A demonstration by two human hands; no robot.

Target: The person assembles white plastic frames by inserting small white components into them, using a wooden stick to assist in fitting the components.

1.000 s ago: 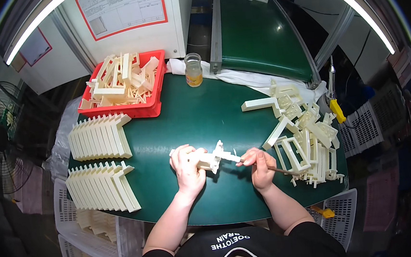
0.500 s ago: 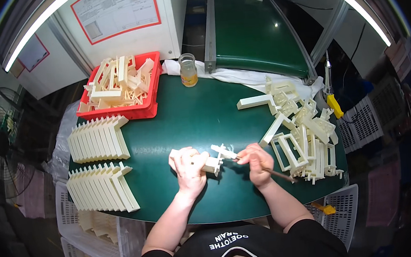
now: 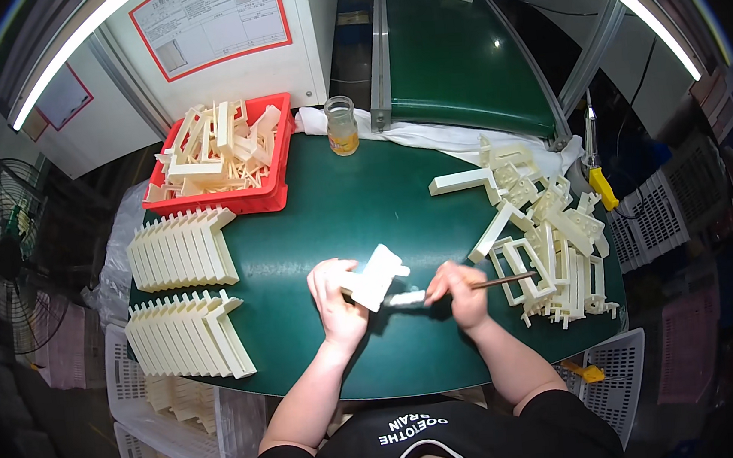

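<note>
My left hand [image 3: 339,301] grips a cream plastic part [image 3: 377,277], its broad bright face tilted up. The fingers wrap round one end of it. My right hand [image 3: 458,292] is closed on a slim brown-handled tool [image 3: 500,282], whose whitish blade-like end [image 3: 406,298] points left, close to the part's lower edge. Whether that end touches the part, I cannot tell. Both hands are above the green table [image 3: 323,224]. The right hand is nearest to a loose pile of pale plastic frames [image 3: 520,270].
Two rows of stacked cream parts [image 3: 183,252] stand on the left. Behind them is a red bin [image 3: 280,171] full of similar parts. A glass jar [image 3: 342,127] holds yellowish liquid. White cloth [image 3: 428,138] lies before a green conveyor [image 3: 461,58]. Perforated baskets [image 3: 218,421] sit below the table.
The part in my left hand has been turned, now showing a broad face. The tool in my right hand has swung nearly level, its tip lower than before.
</note>
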